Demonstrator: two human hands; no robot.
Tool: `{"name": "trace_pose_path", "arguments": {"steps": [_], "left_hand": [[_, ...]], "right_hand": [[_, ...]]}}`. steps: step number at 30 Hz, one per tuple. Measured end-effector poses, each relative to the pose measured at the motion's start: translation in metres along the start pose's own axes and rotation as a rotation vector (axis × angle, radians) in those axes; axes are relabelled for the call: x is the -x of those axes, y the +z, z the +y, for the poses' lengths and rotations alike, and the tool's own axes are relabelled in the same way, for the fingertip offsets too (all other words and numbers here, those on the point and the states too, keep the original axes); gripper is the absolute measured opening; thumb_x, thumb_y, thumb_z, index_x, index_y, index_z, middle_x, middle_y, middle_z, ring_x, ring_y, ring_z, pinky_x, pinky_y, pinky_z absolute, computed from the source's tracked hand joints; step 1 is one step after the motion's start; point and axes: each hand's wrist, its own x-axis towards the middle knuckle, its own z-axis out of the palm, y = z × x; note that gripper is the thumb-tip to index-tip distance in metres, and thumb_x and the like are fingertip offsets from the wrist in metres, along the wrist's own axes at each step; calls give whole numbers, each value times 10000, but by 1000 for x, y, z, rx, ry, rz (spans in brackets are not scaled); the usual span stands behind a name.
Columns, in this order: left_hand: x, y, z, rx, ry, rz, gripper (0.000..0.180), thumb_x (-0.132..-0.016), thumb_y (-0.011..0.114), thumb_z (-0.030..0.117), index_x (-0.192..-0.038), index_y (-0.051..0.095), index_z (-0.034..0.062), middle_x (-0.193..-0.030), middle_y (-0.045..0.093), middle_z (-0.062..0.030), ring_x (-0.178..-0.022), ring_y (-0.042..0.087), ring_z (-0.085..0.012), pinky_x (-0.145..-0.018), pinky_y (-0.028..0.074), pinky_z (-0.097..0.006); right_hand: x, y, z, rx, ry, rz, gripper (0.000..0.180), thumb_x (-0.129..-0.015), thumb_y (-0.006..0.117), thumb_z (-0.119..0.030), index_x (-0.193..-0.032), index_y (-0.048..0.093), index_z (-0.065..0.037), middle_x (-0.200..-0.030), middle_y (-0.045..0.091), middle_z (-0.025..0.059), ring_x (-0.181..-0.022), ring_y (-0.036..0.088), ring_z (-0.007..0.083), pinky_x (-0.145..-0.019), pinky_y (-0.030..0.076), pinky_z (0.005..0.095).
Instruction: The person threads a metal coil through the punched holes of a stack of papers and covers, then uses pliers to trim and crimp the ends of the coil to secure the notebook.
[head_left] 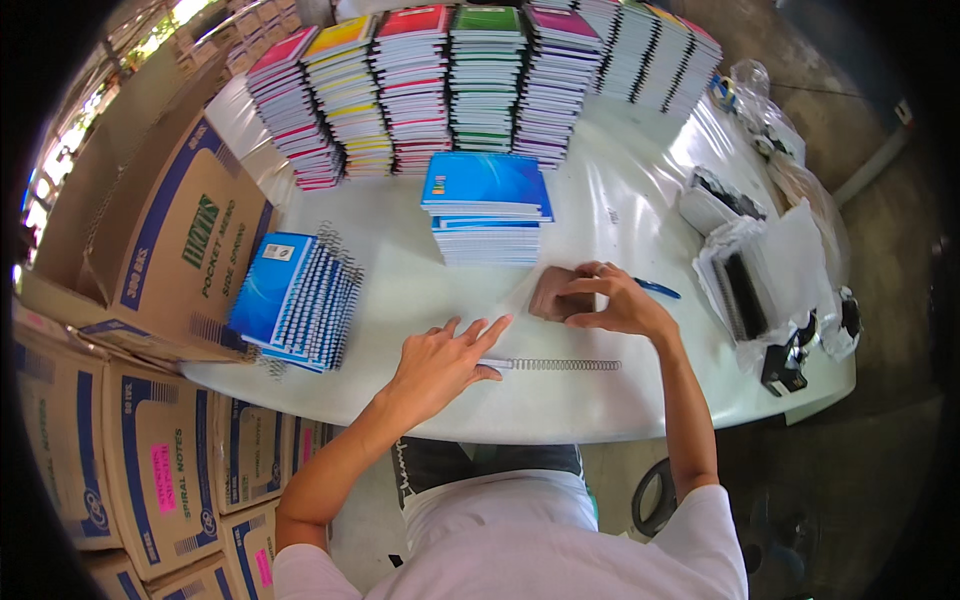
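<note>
My left hand (435,368) rests near the table's front edge, fingers stretched and spread. Its thumb is by a narrow white strip (496,363), partly hidden by the hand. From that strip a thin metal spiral coil (567,365) runs to the right along the table. Farther right, my right hand (622,303) has its thumb and fingers curved over a small brown, flat, squarish piece (553,295); its kind is unclear. A clear film-like edge seems to stretch from this piece toward my left fingertips. Just beyond both hands stands a stack of blue notebooks (487,212).
Coil-bound blue notebooks (300,300) sit at left beside an open carton (180,225). Tall stacks of coloured notebooks (412,90) line the back. A blue pen (657,288) and wrapped black coils (742,295) lie at right. Cartons (160,465) stand below the table's left side.
</note>
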Motion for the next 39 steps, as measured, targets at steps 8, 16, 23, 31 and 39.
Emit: {"name": "trace_pose_path", "arguments": {"steps": [8,16,23,31,39], "left_hand": [[-4,-12,-10,82,-200,-229,898,-820,659,531,-1538,231,203,-951,702,-141,-737,682,-347,-588,507,-439],[-10,-16,-18,147,-201,-227,933,-814,658,562,-1543,206,194,-801,700,-159,-702,677,-373,-635,525,-460],[-8,-17,-21,73,-229,-180,901,-768,690,569,-1516,296,262,-1021,700,-147,-852,690,-333,-688,541,-423],[-2,-11,-33,241,-234,35,907,-700,801,419,-1483,370,266,-1257,635,-127,-1049,650,-326,-823,543,-398],[0,11,-32,824,-326,319,1128,-599,892,143,-1530,259,218,-1364,571,-136,-1190,606,-294,-943,520,-382]], "right_hand": [[-26,10,-27,-604,-179,-387,370,-864,729,-307,-1140,719,-61,-1126,690,141,-1058,624,261,-923,469,360],[-25,10,-21,-1041,-254,-394,422,-859,715,-365,-1113,723,-28,-1130,678,142,-1058,605,242,-916,454,351],[-29,14,-32,-844,-172,-394,451,-792,750,-340,-1051,724,28,-1183,643,199,-1101,590,308,-973,423,401],[-36,25,-26,-764,-81,-313,446,-774,756,-397,-1015,755,-23,-1077,686,158,-1036,614,277,-912,456,355],[-36,18,-32,-836,-67,-327,413,-805,737,-368,-1050,750,-35,-1104,673,145,-1066,601,265,-975,429,371]]}}
